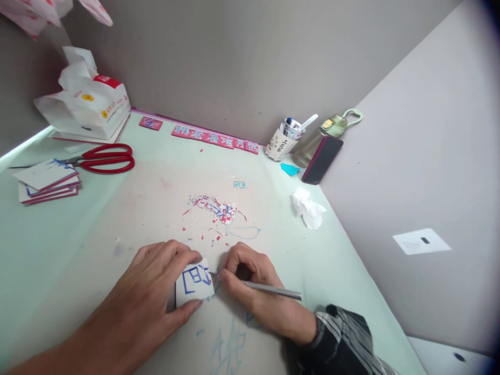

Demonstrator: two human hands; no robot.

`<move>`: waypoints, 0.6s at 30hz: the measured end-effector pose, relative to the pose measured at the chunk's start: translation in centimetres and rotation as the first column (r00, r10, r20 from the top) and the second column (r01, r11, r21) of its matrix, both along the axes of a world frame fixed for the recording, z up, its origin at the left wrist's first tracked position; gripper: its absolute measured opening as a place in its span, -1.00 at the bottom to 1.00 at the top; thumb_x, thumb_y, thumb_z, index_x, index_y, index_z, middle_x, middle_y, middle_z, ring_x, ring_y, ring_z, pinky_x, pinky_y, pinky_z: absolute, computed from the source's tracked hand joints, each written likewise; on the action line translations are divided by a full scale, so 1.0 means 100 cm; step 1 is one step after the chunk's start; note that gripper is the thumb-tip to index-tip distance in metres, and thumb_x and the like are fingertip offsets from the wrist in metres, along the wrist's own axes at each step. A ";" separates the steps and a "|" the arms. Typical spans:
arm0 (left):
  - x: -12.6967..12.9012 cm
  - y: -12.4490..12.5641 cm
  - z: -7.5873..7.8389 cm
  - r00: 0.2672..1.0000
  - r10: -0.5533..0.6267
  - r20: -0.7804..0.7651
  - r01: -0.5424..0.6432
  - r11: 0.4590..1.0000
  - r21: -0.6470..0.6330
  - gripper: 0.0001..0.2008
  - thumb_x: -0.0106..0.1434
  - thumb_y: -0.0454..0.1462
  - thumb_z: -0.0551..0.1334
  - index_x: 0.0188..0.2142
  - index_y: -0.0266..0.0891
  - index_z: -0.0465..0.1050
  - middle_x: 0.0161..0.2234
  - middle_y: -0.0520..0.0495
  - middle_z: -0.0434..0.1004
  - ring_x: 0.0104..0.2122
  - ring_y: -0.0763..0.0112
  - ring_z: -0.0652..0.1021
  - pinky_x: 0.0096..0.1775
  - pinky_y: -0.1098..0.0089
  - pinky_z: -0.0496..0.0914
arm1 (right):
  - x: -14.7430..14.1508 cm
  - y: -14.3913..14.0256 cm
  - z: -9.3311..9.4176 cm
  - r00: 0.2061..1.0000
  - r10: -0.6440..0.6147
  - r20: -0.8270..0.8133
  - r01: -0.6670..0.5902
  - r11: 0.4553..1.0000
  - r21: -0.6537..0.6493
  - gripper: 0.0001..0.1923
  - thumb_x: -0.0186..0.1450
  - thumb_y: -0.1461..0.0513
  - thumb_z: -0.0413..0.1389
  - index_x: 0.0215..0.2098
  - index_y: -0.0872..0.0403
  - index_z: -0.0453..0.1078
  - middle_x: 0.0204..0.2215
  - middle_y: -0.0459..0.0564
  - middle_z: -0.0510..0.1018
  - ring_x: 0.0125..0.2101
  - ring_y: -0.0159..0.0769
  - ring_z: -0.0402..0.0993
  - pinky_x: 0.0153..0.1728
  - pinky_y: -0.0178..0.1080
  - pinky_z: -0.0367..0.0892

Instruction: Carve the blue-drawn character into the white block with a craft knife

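Note:
My left hand [164, 291] grips a small white card [194, 281] by its edges, thumb below and fingers above. The card lies on the mat and bears a blue hand-drawn character. Between the fingers and thumb of my right hand [253, 281] is a slim silver craft knife [273, 289]. Its pointed tip is at the card's upper right edge, beside the blue strokes. Just beyond my hands lies a small heap of red, white and blue paper scraps [221, 208].
Red-handled scissors [107, 159] and stacked cards [49, 182] lie at left, near a white paper bag [96, 104]. Pink character tiles [214, 138] line the back edge. A pen cup [281, 140], green bottle [312, 146], phone [322, 160] and crumpled tissue [308, 208] stand or lie at right.

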State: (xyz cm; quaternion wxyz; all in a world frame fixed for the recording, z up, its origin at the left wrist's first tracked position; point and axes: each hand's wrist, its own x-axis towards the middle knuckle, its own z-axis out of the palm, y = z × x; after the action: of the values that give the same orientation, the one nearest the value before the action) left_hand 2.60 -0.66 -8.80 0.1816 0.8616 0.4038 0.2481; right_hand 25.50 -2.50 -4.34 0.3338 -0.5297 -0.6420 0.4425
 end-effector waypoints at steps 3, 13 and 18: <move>0.002 -0.001 0.001 1.000 0.005 0.009 -0.005 1.000 0.016 -0.56 0.18 -0.28 0.34 0.05 -0.01 0.32 -0.08 0.04 0.51 -0.06 0.11 0.50 -0.03 0.13 0.37 | 0.000 0.001 -0.001 1.000 0.011 -0.015 -0.011 1.000 0.000 -0.78 0.27 0.29 0.13 -0.48 0.02 0.20 -0.49 -0.17 0.36 -0.45 -0.38 0.21 -0.38 -0.27 0.13; 0.002 -0.001 0.004 1.000 0.017 0.005 -0.017 1.000 -0.001 -0.61 0.20 -0.27 0.32 0.03 -0.03 0.37 -0.08 0.02 0.55 -0.06 0.10 0.52 -0.02 0.11 0.38 | 0.001 0.000 0.004 1.000 0.016 0.002 -0.016 0.999 -0.028 -0.77 0.27 0.28 0.13 -0.49 0.01 0.19 -0.49 -0.16 0.37 -0.44 -0.37 0.22 -0.40 -0.28 0.14; 0.003 0.000 0.005 1.000 0.011 0.012 -0.011 1.000 0.000 -0.61 0.20 -0.27 0.32 0.02 -0.04 0.38 -0.09 0.02 0.55 -0.06 0.08 0.52 -0.02 0.09 0.38 | 0.002 -0.001 0.004 1.000 0.016 0.011 -0.016 0.999 -0.035 -0.77 0.28 0.26 0.13 -0.49 0.00 0.19 -0.48 -0.14 0.39 -0.43 -0.35 0.24 -0.41 -0.27 0.16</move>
State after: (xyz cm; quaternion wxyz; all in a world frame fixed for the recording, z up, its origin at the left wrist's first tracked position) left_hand 2.89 -0.71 -8.34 0.1828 0.8579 0.4076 0.2540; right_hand 25.67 -2.63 -3.92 0.3171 -0.5329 -0.6403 0.4534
